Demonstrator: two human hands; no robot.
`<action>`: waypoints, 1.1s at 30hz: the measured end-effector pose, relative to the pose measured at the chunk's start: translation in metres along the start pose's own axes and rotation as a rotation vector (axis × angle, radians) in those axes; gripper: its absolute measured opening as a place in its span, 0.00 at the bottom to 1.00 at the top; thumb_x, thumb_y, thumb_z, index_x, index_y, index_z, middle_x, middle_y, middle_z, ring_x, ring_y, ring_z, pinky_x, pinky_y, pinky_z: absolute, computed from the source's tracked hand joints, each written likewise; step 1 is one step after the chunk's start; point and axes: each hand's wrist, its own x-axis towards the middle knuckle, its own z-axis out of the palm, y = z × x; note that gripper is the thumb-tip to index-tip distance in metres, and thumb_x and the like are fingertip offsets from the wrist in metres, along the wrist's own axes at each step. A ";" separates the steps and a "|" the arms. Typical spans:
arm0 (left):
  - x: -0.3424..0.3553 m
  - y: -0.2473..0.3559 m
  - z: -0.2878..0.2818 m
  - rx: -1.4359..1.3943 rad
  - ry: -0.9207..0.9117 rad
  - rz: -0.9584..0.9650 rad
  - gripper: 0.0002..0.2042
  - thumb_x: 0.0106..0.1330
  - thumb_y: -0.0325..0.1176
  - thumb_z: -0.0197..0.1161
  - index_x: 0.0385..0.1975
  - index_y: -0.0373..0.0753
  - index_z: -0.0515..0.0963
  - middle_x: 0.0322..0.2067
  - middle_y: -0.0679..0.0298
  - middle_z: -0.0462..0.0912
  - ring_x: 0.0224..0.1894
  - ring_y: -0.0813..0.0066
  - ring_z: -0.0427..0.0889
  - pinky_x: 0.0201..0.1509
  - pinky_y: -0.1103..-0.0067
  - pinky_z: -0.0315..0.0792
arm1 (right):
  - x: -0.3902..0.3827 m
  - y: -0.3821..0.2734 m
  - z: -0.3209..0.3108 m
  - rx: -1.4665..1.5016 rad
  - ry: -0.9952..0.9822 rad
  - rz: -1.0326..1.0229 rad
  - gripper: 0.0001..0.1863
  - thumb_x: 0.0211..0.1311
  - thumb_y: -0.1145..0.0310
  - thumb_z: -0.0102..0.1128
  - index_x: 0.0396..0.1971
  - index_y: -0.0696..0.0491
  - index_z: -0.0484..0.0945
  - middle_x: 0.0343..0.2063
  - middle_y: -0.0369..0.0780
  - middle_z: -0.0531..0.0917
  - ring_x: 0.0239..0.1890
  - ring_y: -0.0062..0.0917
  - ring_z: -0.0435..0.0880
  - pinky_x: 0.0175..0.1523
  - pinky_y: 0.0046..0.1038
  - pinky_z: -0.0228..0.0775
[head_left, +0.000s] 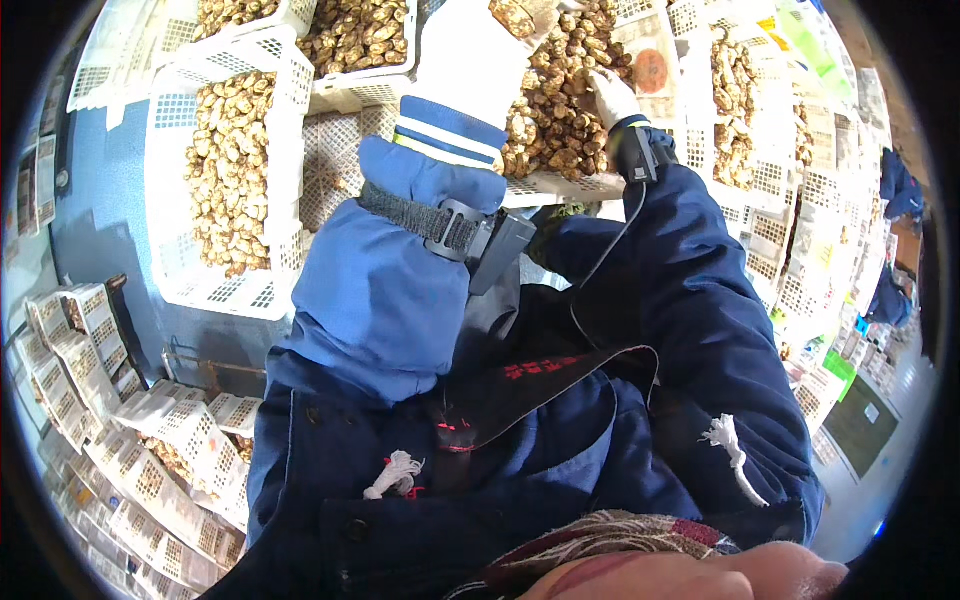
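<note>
Head view: right hand (613, 98) reaches into brown mushrooms (562, 125), fingertips on pile, grip unclear; left hand (472, 58) overexposed, can't tell fingers; mushrooms sit heaped in white crate (570, 186), walls likely stopping rolling, arms apart presumably leaving pile accessible

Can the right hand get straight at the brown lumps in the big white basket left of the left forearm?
Probably not directly: the left forearm lies between the right hand and those brown lumps, though their basket looks open on top.
</note>
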 end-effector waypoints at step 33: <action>-0.004 0.011 -0.004 -0.116 -0.025 0.012 0.11 0.72 0.33 0.48 0.48 0.34 0.71 0.43 0.57 0.76 0.49 0.62 0.76 0.55 0.71 0.72 | 0.041 -0.027 0.087 -1.607 0.061 -0.482 0.19 0.63 0.54 0.53 0.50 0.46 0.76 0.48 0.42 0.80 0.47 0.36 0.81 0.48 0.39 0.74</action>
